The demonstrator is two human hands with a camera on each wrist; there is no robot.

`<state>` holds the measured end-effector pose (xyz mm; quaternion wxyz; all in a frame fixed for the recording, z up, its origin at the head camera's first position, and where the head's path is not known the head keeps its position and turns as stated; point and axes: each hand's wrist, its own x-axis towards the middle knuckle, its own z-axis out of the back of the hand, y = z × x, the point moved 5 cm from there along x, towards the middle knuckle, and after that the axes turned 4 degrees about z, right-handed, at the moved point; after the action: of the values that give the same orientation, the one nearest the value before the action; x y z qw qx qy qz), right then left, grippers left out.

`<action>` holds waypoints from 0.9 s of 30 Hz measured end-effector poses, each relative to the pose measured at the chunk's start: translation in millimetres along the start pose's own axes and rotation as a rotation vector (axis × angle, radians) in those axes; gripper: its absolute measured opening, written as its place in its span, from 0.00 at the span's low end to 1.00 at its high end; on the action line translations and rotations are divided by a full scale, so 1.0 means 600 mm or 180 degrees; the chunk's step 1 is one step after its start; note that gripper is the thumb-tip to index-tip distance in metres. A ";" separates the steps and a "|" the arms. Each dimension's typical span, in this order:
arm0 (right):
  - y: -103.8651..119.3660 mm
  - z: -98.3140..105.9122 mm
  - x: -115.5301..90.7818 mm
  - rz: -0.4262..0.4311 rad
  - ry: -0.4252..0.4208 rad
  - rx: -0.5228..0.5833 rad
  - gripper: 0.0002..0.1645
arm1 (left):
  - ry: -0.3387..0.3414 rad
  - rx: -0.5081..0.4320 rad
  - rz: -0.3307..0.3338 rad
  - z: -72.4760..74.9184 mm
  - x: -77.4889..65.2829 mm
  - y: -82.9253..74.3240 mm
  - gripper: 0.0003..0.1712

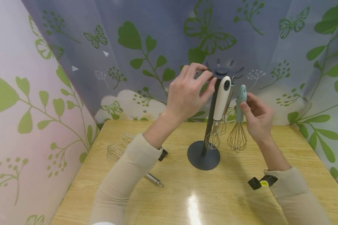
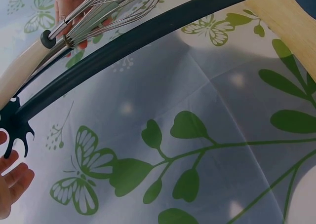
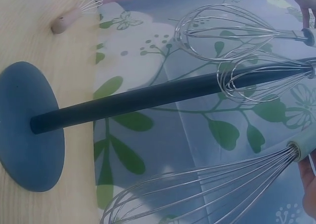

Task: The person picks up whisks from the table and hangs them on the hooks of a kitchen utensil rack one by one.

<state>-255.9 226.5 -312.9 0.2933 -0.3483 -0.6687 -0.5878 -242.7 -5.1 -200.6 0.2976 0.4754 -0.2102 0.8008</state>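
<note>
Leafy, butterfly-printed fabric (image 1: 163, 18) stands behind a wooden table (image 1: 231, 197). Upright right of the dark stand (image 1: 209, 128), a green-handled whisk (image 1: 239, 116) is pinched between the right hand's (image 1: 259, 118) thumb and fingers. A white-handled whisk (image 1: 220, 101) hangs on the stand; by its top, the left hand's (image 1: 188, 90) fingers bend, their grip unclear.

Bright head view, hazier wrist views
White glare (image 1: 193, 207) on the surface (image 1: 174, 200), lower than the left hand (image 1: 187, 93).
</note>
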 end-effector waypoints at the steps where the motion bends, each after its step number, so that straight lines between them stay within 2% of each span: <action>1: 0.001 0.000 0.001 0.0006 0.0004 -0.0002 0.16 | -0.0001 0.0003 0.0000 0.000 0.000 0.000 0.16; 15: 0.015 0.001 0.020 0.0173 0.0143 -0.0105 0.16 | -0.0042 -0.0012 -0.0025 0.001 -0.001 -0.002 0.15; 27: 0.027 -0.003 0.034 0.0217 0.0064 0.0092 0.17 | -0.0030 -0.0025 0.0013 0.000 -0.002 -0.002 0.15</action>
<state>-254.9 228.3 -286.9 0.3248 -0.3608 -0.6619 -0.5712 -241.3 -4.4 -201.4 0.2969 0.4775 -0.2158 0.7983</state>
